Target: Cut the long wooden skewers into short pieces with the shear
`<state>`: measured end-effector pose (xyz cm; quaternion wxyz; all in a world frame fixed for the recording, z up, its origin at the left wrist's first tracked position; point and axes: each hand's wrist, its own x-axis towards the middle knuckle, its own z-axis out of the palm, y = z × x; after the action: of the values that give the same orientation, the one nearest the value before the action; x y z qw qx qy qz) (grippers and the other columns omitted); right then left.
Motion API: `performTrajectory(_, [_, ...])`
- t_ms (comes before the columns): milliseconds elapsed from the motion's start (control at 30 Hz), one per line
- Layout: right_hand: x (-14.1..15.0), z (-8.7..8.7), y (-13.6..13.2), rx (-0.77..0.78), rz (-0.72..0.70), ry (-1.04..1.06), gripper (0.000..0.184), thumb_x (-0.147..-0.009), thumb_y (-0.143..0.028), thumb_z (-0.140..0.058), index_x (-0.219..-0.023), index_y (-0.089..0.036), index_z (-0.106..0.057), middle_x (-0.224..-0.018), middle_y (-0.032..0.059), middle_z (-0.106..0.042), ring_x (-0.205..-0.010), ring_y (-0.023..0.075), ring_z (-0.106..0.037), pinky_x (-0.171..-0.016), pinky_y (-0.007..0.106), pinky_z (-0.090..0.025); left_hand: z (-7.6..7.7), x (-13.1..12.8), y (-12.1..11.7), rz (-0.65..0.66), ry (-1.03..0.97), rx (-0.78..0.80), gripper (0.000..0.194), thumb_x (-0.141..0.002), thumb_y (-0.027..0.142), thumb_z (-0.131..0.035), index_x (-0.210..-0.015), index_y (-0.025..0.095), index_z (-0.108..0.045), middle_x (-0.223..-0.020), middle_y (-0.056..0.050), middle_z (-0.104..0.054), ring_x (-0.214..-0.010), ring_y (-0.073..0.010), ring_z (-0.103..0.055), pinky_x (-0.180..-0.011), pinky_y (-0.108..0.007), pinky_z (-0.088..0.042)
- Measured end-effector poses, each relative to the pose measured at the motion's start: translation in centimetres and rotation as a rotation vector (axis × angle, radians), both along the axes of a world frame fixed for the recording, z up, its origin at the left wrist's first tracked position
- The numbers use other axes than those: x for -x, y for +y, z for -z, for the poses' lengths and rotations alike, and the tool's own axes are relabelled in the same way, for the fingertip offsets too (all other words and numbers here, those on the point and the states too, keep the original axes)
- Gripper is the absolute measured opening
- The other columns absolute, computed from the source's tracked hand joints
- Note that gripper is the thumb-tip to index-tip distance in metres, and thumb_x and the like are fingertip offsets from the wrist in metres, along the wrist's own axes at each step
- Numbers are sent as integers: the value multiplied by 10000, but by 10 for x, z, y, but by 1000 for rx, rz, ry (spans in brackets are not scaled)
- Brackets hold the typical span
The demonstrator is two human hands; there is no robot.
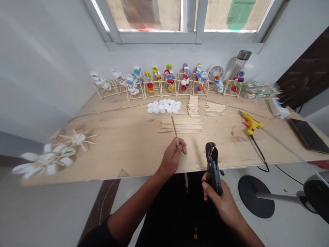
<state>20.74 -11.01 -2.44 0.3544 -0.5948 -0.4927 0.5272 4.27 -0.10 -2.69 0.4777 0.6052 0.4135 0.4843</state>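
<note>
My left hand (172, 156) is closed around the lower end of a thin wooden stick (174, 127), which points up and away over the table. In my right hand (218, 193) is a black hand cutter (212, 168) with a curved jaw, held upright at the table's front edge, apart from the stick. Just beyond my left hand lies a row of long wooden sticks (182, 125). Behind them are white bottle caps (164, 106), a stack of short stick pieces (193, 105) and a smaller group of sticks (215, 109).
Stick frames with coloured caps (169, 82) line the wall. A yellow glue gun (251, 124), a phone (309, 134) and a power strip (279, 107) lie at right. Cap wheels (46, 159) sit at left. A bottle (239, 65) and small fan (216, 73) stand behind.
</note>
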Motion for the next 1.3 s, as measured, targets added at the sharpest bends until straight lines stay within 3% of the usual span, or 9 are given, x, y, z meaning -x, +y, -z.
performTrajectory(300, [-2,0,-2,1,4,36,156,-840,-336,-481,-871,-183,-491,-579,-52,-479,-519,124,-501,-557,250,-408,-3,-14,-2,-7,5,-22,119,-878,241,-387,-800,182,-455,-673,24,-462,-591,-101,-414,-601,-230,-356])
performTrajectory(1000, [-2,2,-5,-7,-26,-49,112,-840,-297,-463,-877,-193,-484,-595,-57,-468,-534,123,-492,-560,243,-402,10,-20,-10,23,159,-16,176,-905,293,-309,-819,196,-428,-728,10,-473,-656,-120,-445,-660,-254,-376])
performTrajectory(1133, [-2,-1,-4,-49,-49,-148,120,-839,-296,-464,-893,-194,-496,-634,-41,-495,-578,137,-498,-584,254,-407,1,-16,-11,61,161,-2,174,-900,294,-309,-811,196,-422,-711,13,-462,-651,-121,-434,-649,-251,-378])
performTrajectory(1300, [-3,-2,-3,-51,-72,-245,130,-838,-304,-460,-901,-200,-507,-700,-17,-536,-609,153,-517,-586,261,-405,-24,-1,-16,208,221,51,180,-898,296,-311,-801,194,-423,-693,15,-452,-650,-121,-428,-635,-246,-374])
